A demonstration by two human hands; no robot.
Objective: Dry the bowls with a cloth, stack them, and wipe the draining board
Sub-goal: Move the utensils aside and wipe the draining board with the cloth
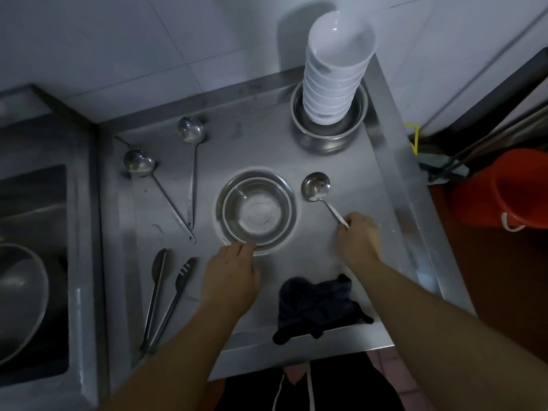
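Note:
Nested steel bowls (256, 212) sit in the middle of the steel draining board (364, 161). My left hand (229, 277) grips their near rim. My right hand (357, 235) pinches the handle end of a short ladle (315, 186) that lies to the right of the bowls. A dark cloth (318, 305) lies crumpled at the board's front edge, between my forearms. At the back right, a tall stack of white bowls (336, 69) stands inside another steel bowl (327, 134).
Two long ladles (191, 133) (138, 163) and a pair of tongs (166, 295) lie on the board's left side. A sink (35, 262) with a large steel bowl is at far left. An orange bucket (510, 188) and mop handles stand on the floor at right.

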